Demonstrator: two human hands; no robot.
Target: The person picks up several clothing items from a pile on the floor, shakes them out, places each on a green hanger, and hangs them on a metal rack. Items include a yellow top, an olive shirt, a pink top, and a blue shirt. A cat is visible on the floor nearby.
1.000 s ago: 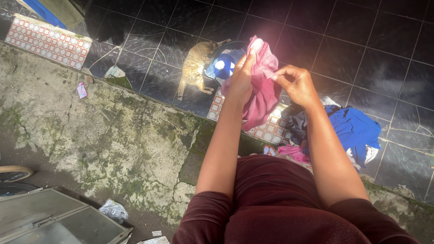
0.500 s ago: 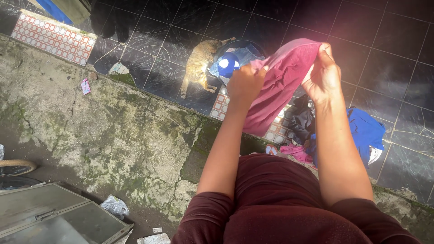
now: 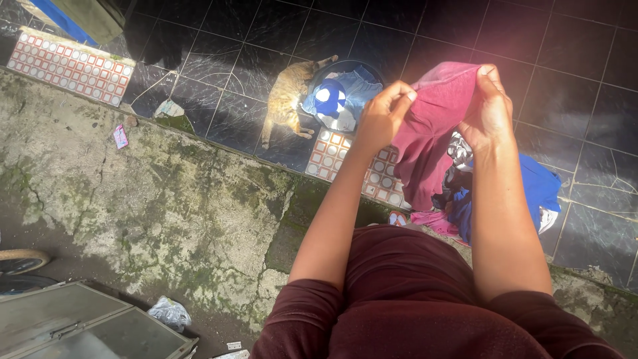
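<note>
Maroon cloth point(image 3: 432, 126) lifted clear of pile point(image 3: 505, 193) on tiled floor point(image 3: 266, 40), top edge pinched in fingers of left hand point(image 3: 382, 116) and right hand point(image 3: 488, 110); remaining clothes apparently unsorted.

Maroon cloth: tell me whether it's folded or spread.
Neither: the maroon cloth hangs bunched, its top edge pinched by left hand and right hand.

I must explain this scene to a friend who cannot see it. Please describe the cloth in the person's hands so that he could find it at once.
Start at the dark tiled floor, where a cat lies beside a round basin. To the right of the basin, the left hand and right hand hold up the dark pink cloth. Unlike the blue clothes heaped on the floor below, it hangs in the air.
</note>
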